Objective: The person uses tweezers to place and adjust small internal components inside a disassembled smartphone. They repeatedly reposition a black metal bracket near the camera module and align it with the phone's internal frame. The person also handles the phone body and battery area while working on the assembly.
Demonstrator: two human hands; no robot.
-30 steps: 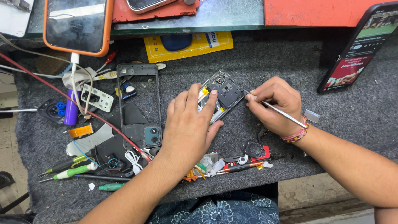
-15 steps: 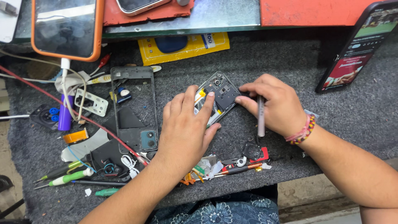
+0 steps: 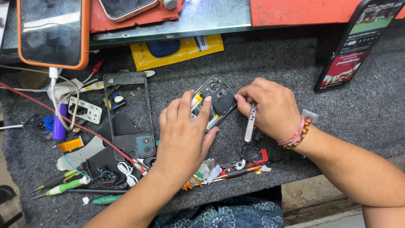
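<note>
Opened phone (image 3: pixel 214 100): back cover off, dark inner boards and a yellow tab exposed; lies tilted near the middle of the grey felt mat (image 3: pixel 270 59), slightly toward its far edge.

Left hand (image 3: pixel 183 133): laid palm down over the near end of the opened phone, fingers spread and flat, index fingertip pressed on the yellow tab area; pinning the phone to the mat, not curled round anything.

Right hand (image 3: pixel 270 107): just right of the phone, fingers curled closed around metal tweezers (image 3: pixel 250 122); thumb and forefinger tips meet at the phone's right edge, and the tweezers' free end hangs down toward the near edge. Braided red and yellow wristband (image 3: pixel 295 136) on the wrist.

Empty phone frame (image 3: pixel 126 112): dark, with camera module at its lower end; left of the left hand.

Phone in orange case (image 3: pixel 50 31): far left corner, screen dark, white cable plugged in below.

Leaning phone (image 3: pixel 358 42): far right corner, screen lit.

Yellow packet (image 3: pixel 177 50): far edge, under the glass shelf (image 3: pixel 211 17).

Green-handled screwdrivers (image 3: pixel 67 185): near left corner, lying among loose cables.

Copper-coloured pen tool (image 3: pixel 236 172): near edge, between the two forearms, beside small red and black parts
</note>
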